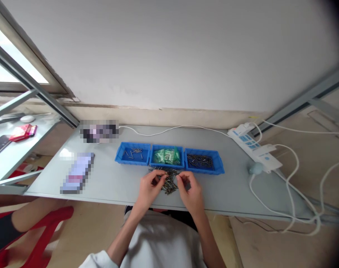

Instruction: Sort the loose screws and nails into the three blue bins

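A pile of slim metal pieces that look like screws lies on the grey table in front of me. My left hand is at the left side of the pile, thumb and forefinger pinched; a tiny brass-coloured spot shows at the tips. On the opposite side, my right hand pinches too, and what it holds is too small to name. Behind the pile stand three blue bins in a row. The left bin has several loose metal pieces, the middle bin green-and-white packets, the right bin many dark metal pieces.
A phone-shaped, blurred-out item lies on the left of the table, another blurred item behind it. A power strip with white cables runs along the right. A person's leg and a red stool are at lower left.
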{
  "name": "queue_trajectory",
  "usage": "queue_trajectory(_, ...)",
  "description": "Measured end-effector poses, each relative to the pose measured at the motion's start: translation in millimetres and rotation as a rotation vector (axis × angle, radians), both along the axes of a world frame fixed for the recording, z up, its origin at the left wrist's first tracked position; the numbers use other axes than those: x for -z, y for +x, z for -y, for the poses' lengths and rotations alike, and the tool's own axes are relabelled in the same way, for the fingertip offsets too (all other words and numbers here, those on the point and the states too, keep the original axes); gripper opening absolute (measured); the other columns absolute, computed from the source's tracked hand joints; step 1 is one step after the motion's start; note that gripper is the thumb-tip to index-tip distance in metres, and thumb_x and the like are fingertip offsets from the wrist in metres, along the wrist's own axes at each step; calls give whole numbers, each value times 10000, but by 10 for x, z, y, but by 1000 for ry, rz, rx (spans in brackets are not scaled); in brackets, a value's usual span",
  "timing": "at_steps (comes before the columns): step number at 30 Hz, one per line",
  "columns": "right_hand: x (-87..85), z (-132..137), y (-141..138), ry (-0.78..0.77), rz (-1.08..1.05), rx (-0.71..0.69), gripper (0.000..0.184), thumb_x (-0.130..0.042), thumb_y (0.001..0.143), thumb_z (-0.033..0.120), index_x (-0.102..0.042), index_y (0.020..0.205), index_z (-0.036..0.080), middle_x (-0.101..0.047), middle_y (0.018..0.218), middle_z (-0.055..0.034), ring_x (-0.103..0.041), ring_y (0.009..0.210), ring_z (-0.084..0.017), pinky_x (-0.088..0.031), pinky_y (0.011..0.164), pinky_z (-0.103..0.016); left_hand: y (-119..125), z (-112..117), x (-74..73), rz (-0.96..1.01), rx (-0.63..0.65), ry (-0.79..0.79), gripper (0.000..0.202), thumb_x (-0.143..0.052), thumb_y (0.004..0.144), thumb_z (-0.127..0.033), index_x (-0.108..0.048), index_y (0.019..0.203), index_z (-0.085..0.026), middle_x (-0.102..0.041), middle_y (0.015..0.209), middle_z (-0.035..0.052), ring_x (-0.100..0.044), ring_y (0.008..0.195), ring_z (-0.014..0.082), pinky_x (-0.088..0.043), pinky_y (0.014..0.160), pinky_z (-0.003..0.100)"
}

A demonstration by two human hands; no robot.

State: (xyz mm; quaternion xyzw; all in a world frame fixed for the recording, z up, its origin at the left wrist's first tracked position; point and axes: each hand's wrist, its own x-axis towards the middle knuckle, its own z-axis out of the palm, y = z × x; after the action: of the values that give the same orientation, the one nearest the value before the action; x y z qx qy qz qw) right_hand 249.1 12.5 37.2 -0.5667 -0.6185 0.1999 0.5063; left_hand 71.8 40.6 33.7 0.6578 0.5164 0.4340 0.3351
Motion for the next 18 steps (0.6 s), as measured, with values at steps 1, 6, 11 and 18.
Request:
queue_trajectory(1, -2, -5, 4, -26, -17, -13, 115, -585, 1044, 307, -600, 956, 233, -636, 744, 21, -599, 640, -138, -509, 643, -239, -2, -3, -5, 5, -3, -11, 155, -672, 968, -300, -775, 946, -187, -780, 787, 26, -569, 531, 105, -478, 554, 208)
queue_trajectory(6, -4, -29, 4, -96, -35, -93, 124, -586, 1042, 317, -645, 980, 226, -672, 780, 5, -617, 664, -144, -511, 671, -246, -8, -7, -3, -2, 40, -36, 149, -687, 958, -302, -793, 960, -197, -765, 768, 17, -560, 549, 104, -459, 569, 208)
queue_trajectory(11, -15, -13, -2, -92, -24, -138, 105, -593, 1035, 295, -676, 1046, 232, -702, 830, -8, -643, 706, -154, -522, 700, -252, -6, -7, 8, -5, 76, -54, 148, -680, 957, -285, -796, 963, -195, -734, 721, 8, -549, 560, 106, -441, 570, 207)
queue_trajectory(18, -32, -12, -7, -81, -21, -141, 119, -605, 1022, 291, -680, 1093, 232, -686, 799, 3, -639, 678, -149, -532, 686, -249, -1, -17, -30, 3, 90, -63, 148, -670, 951, -273, -794, 961, -193, -748, 750, 11, -541, 558, 104, -433, 566, 209)
